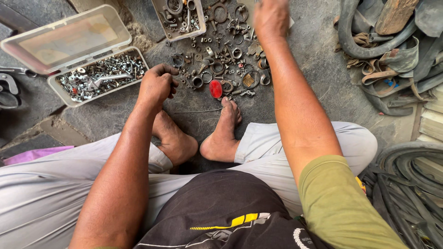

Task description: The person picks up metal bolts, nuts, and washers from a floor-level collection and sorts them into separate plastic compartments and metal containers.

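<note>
Far left, an open clear plastic box [99,76] of nuts and bolts; just beside it the left hand [157,84], curled into a loose fist, contents hidden; then scattered rings and washers [221,64] on stone floor [318,60]; above them the right hand [271,18], grip not discernible.

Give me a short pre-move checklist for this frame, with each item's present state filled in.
1. Left hand in view: ok, curled in a fist beside the open plastic box of nuts and bolts.
2. What the left hand holds: cannot tell.
3. Right hand in view: not ok, cut off at the top edge.
4. Loose metal parts visible on the ground: ok, spread between the hands.
5. Red reflector free: ok, lying by the toes.
6. Box lid open: ok.
</note>
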